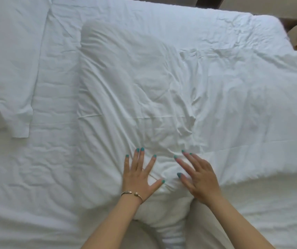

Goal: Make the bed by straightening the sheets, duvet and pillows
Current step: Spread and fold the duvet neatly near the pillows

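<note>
Head view: the left hand (pixel 139 174) and right hand (pixel 196 177) lie flat with fingers spread wide on a creased white pillow (pixel 135 97), which rests mid-bed on the wrinkled sheet (pixel 50 159), with the duvet (pixel 252 105) beside it on the right.

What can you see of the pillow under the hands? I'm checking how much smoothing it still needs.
The pillow is white, in a soft cloth case that looks like cotton, plump and heavily creased, with folds running toward its near end. It lies lengthwise on the white sheet in the middle of the bed, its near end at the person's legs. The left hand and right hand lie on that end with spread, straight fingers. Along its right side it meets the white duvet. Another pillow lies apart at left.
</note>
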Demonstrator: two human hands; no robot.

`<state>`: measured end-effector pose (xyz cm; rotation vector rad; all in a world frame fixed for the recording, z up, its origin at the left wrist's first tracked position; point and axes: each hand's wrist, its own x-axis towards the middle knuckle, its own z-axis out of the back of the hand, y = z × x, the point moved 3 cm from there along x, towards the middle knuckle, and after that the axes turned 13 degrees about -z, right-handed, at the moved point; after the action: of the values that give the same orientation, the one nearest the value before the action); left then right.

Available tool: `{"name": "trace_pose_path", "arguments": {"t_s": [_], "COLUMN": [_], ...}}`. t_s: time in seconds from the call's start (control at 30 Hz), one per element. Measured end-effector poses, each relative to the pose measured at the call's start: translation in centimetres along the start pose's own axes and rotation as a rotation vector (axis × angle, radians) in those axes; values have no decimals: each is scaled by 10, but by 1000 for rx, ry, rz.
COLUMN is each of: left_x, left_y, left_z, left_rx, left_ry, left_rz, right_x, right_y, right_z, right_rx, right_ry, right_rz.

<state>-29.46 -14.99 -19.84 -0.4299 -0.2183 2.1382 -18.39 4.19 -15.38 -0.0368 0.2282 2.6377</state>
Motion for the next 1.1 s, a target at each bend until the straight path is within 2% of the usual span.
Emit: {"name": "trace_pose_path", "arguments": {"t_s": [0.03, 0.07, 0.1, 0.13, 0.17, 0.37, 0.47, 0.57, 0.67, 0.77, 0.83, 0.97, 1.1], "left_x": [1, 2, 2, 3, 4, 1, 0, -6, -4, 6, 10, 27, 70], "left_y": [0, 0, 0, 0, 0, -15, -34, -46, -72, -129, -178, -292, -377], "left_z": [-2, -6, -9, -10, -10, -14, -12, -5, -3, -3, -6, -9, 4], "left_rx": [7, 25, 46, 61, 66, 25, -19, -6, -10, -100, -191, -378, -409], "left_ry": [17, 27, 35, 45, 54, 168, 313, 370, 366, 307, 284, 423, 467], "left_rz": [-4, -18, -35, -47, -54, 1, 7, 76, 229, 408, 462, 398, 385], "right_x": [-8, -20, -34, -45, -52, -46, -45, -42, -43, -63, -86, -125, -135], "right_y": [2, -11, -32, -49, -57, -42, -42, -53, -76, -120, -157, -241, -313], "right_z": [-10, -23, -34, -41, -44, -37, -32, -26, -17, -4, 8, 36, 61], "right_rx": [-130, -192, -204, -187, -176, 57, 189, 325, 458, 556, 566, 539, 417], "right_ry": [198, 408, 572, 666, 698, 777, 788, 816, 815, 795, 839, 931, 959], "right_rz": [14, -157, -407, -597, -657, -710, -732, -713, -626, -545, -528, -558, -580]}}
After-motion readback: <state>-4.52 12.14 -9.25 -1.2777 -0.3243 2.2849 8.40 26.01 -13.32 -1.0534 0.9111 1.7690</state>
